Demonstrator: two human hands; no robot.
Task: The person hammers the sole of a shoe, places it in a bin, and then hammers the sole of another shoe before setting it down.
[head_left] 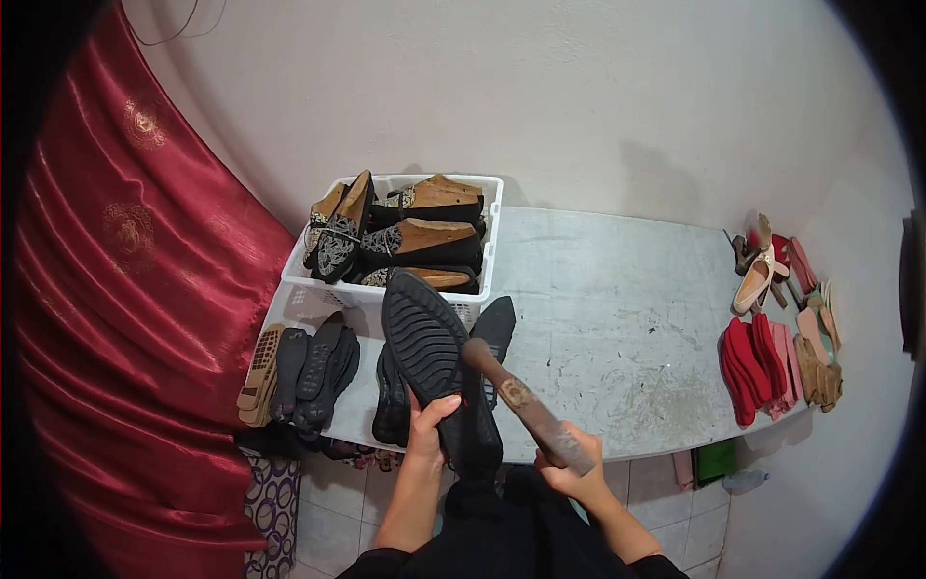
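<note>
Left hand (427,425): gripping the black ridged rubber shoe sole (422,338), sole upward.
Right hand (567,461): clasping the worn wooden-handled hammer (521,400), head touching the sole.

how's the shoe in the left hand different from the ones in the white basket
The held shoe is gripped by the left hand, ridged black sole up; the basket shoes lie on their sides in the white basket. Wooden lasts show in the basket shoes, none visible in the held shoe. Both look dark.
</note>
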